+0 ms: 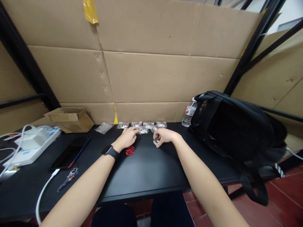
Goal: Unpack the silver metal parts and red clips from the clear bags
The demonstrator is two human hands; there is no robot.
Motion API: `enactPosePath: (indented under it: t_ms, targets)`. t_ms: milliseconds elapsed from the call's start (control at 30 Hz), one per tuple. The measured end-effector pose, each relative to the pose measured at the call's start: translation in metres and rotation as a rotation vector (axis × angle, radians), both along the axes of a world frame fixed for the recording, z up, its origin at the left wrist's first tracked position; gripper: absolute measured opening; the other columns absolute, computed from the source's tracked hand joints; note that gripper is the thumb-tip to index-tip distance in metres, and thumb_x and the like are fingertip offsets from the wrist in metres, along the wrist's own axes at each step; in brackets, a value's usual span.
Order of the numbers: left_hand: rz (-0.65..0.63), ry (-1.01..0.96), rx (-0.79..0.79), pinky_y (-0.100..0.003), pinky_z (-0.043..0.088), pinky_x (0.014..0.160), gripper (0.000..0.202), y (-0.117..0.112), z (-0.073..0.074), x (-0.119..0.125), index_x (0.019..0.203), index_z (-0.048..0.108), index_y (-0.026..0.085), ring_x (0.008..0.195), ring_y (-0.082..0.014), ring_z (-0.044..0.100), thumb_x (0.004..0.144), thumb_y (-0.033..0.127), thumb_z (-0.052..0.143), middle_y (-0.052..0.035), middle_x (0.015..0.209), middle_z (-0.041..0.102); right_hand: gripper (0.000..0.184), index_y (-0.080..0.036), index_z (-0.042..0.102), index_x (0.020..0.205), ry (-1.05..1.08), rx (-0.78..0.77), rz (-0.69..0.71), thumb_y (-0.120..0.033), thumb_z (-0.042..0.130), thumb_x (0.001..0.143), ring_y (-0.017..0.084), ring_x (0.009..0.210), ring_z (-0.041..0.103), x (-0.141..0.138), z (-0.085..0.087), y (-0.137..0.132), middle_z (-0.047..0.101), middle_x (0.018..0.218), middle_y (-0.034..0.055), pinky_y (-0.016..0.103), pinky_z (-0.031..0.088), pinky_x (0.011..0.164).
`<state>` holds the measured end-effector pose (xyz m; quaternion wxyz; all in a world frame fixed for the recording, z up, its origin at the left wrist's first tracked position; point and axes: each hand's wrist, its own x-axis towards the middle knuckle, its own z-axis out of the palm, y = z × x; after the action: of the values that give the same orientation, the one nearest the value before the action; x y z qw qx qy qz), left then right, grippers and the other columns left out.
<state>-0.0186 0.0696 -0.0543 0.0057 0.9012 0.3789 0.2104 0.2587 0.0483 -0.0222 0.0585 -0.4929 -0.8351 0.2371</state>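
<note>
My left hand (129, 137), a dark watch on its wrist, lies over the table with its fingers loosely stretched. Its fingertips reach the edge of a small clear packet (144, 130) with something red inside. Beneath that hand is a little pile of red cord-like pieces (130, 151), partly covered. My right hand (164, 135) is closed, thumb and fingers round a small round shiny object (155, 142); its kind is too small to make out. Several similar packets (161, 124) lie in rows just beyond both hands, one partly behind the right fingers.
A flat clear bag (104, 127) and a brown cardboard box (71, 119) lie left along the cardboard wall. Nearer are a phone (68, 153), a pen, a keychain (68, 179) and a white power strip (35, 148). A water bottle (188, 113) and black backpack (239, 132) stand right.
</note>
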Motion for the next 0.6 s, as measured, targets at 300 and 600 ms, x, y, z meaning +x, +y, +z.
enactPosePath:
  t_ms: [300, 600]
  targets:
    - [0.114, 0.025, -0.2, -0.052, 0.039, 0.106, 0.052, 0.009, -0.011, -0.001, 0.145, 0.046, 0.026, 0.131, -0.0313, 0.05, 0.1, 0.049, 0.038, -0.0124, 0.144, 0.055, 0.048, -0.018, 0.073, 0.101, 0.058, 0.071, 0.003, -0.03, 0.089, 0.058, 0.015, 0.073, 0.063, -0.004, -0.003, -0.001, 0.07, 0.088, 0.0021, 0.022, 0.045, 0.066]
    - [0.182, 0.029, -0.097, -0.048, 0.037, 0.101, 0.041, 0.009, -0.014, 0.0, 0.12, 0.067, 0.027, 0.122, -0.0319, 0.052, 0.096, 0.051, 0.045, -0.0105, 0.129, 0.06, 0.029, -0.017, 0.076, 0.096, 0.113, 0.199, 0.02, -0.03, 0.083, 0.071, 0.017, 0.077, 0.064, -0.013, -0.008, -0.002, 0.072, 0.084, 0.0046, 0.025, 0.047, 0.07]
